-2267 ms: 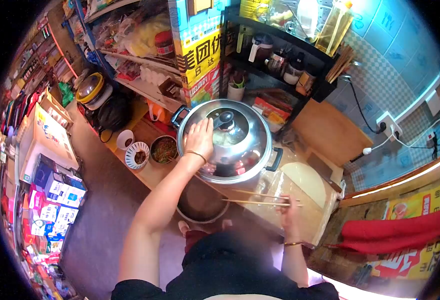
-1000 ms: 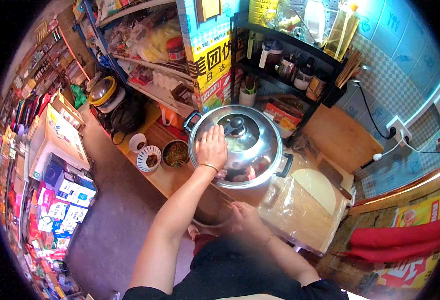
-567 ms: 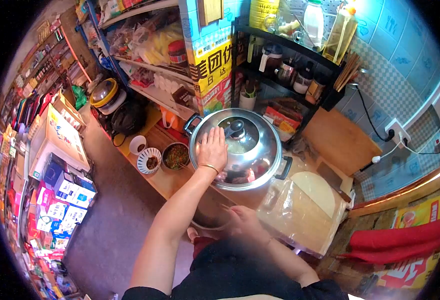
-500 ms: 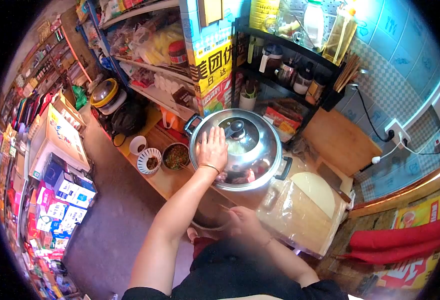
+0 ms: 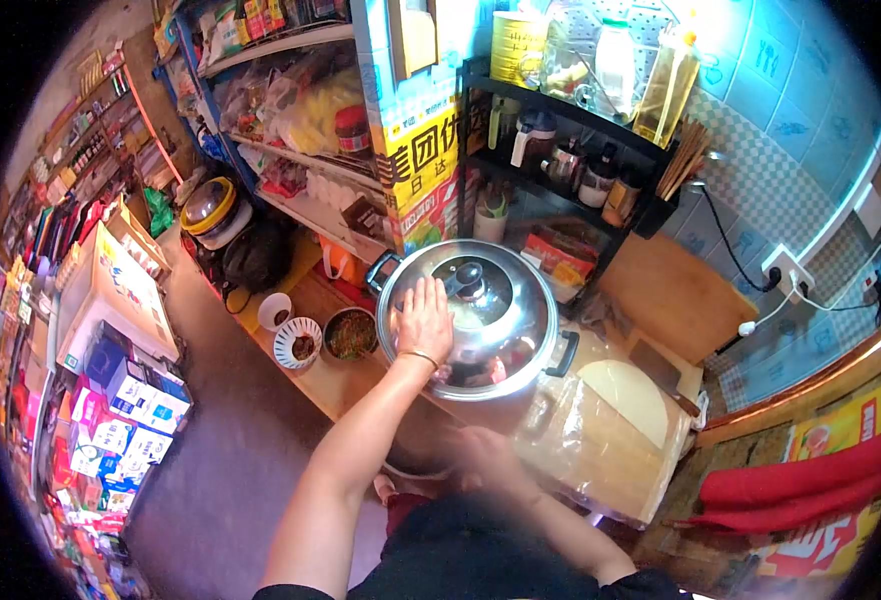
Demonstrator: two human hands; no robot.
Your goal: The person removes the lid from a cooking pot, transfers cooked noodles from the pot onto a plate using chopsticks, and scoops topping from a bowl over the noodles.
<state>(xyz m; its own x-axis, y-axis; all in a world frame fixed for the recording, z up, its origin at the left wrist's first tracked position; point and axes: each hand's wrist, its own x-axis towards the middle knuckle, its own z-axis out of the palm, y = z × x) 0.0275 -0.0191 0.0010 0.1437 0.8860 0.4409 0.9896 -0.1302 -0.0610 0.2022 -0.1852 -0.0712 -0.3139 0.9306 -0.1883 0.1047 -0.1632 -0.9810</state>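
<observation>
Steel lid (image 5: 522, 335) sits under your flattened left hand (image 5: 425, 322); your blurred right hand's (image 5: 488, 457) grip can't be told.

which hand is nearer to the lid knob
Left. The left hand lies on the lid beside the knob; the right hand, blurred, is farther, off the lid's near side.

3 bowls (image 5: 285, 336) left of pot (image 5: 505, 345), rack (image 5: 560, 108) behind

Rear of lidded pot (image 5: 525, 320) blocked by black rack (image 5: 505, 92); left crowded by bowls (image 5: 280, 345); passage afforded above plastic-covered board (image 5: 580, 430), right.
</observation>
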